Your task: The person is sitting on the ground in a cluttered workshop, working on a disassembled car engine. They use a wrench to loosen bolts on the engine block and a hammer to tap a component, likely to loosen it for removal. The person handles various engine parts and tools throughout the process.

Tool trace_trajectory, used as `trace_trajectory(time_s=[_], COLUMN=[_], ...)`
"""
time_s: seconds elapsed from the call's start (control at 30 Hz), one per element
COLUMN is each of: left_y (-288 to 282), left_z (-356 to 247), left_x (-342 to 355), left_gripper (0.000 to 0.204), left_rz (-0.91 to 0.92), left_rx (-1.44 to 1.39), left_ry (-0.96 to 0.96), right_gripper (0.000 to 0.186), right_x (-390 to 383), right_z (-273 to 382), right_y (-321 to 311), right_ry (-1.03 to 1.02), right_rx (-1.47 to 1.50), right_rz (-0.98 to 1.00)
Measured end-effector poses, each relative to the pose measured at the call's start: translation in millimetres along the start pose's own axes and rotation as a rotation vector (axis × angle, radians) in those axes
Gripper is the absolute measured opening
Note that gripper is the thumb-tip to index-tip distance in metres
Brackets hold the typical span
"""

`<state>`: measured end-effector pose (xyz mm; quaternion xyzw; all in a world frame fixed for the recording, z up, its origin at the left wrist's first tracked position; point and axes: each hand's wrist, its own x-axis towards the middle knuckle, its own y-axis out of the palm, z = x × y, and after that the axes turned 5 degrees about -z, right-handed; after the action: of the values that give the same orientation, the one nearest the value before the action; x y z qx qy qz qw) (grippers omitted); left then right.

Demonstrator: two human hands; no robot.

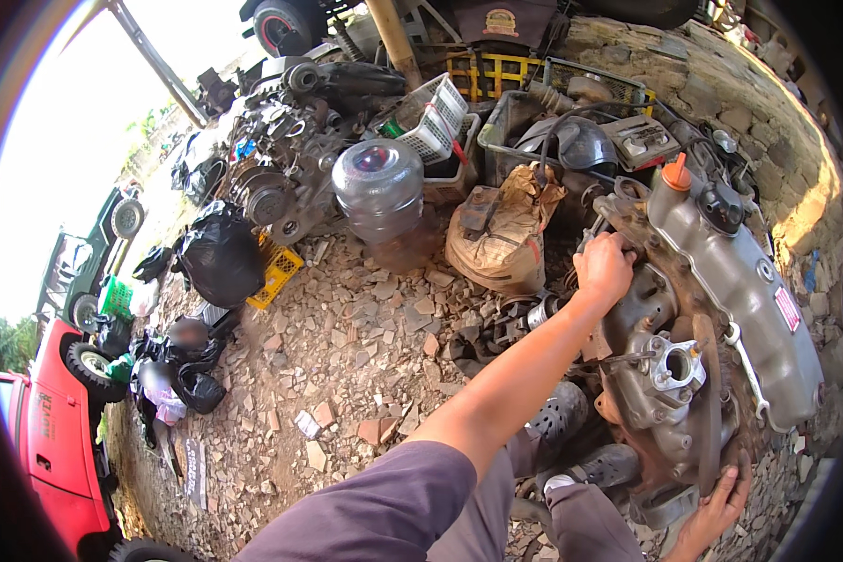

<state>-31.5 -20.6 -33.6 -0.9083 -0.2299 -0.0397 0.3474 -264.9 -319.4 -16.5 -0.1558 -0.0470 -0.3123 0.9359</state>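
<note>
In front of me on the right stands an engine with a long grey valve cover [735,295] and an orange filler cap [677,172]. My left hand [606,265] is closed at the engine's far left side, beside a shiny metal piece; what it grips is mostly hidden. Down at the near end, my right hand [724,504] rests with fingers apart, by the lower end of a brown pipe [709,403]. A combination wrench [747,375] lies along the valve cover's edge. Left of the pipe sits a metal body with a pale round-holed flange [676,363].
Broken stone and tile cover the ground. A torn brown sack [496,239], a large clear water jug [378,187] and plastic crates [506,122] stand beyond. Piled metal parts [272,178] and black bags [220,253] lie farther left, near a red vehicle [61,440].
</note>
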Motion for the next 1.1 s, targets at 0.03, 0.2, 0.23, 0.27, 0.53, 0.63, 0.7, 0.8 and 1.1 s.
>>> trace_trajectory(time_s=[0.03, 0.2, 0.23, 0.27, 0.53, 0.63, 0.7, 0.8, 1.1], left_y=[-2.2, 5.6, 1.7, 2.9, 10.8, 8.8, 9.9, 13.3, 12.7], left_z=[1.0, 1.5, 4.7, 1.9, -5.5, 0.5, 0.6, 3.0, 2.2], left_x=[-1.3, -3.7, -2.7, 0.7, -1.9, -3.0, -0.1, 5.8, 1.8], left_gripper=[0.024, 0.027, 0.027, 0.028, 0.029, 0.026, 0.026, 0.026, 0.029], left_rz=[-0.016, -0.043, -0.009, 0.038, -0.048, -0.053, -0.029, -0.006, -0.074], left_rx=[0.047, -0.054, -0.074, -0.111, 0.009, -0.049, -0.074, -0.072, -0.079], left_ry=[0.009, -0.043, -0.063, -0.072, 0.063, -0.008, -0.011, 0.041, 0.042], right_gripper=[0.039, 0.038, 0.037, 0.037, 0.037, 0.038, 0.039, 0.04, 0.039], right_x=[-2.2, -12.3, -12.4, -12.7, -14.2, -13.6, 0.8, 6.5, 0.9], right_z=[7.8, 45.3, 44.2, 45.9, 48.3, 50.7, 5.1, -17.7, -5.7], right_y=[0.6, 9.7, 11.1, 11.0, 13.1, 14.7, -0.2, -7.6, -5.2], right_ry=[-0.018, -0.172, -0.168, -0.168, -0.188, -0.191, -0.069, -0.018, -0.076], right_rx=[-0.05, -0.214, -0.197, -0.189, -0.23, -0.216, -0.063, 0.055, 0.034], right_rz=[0.02, 0.001, 0.014, 0.005, 0.018, 0.053, 0.032, 0.053, 0.074])
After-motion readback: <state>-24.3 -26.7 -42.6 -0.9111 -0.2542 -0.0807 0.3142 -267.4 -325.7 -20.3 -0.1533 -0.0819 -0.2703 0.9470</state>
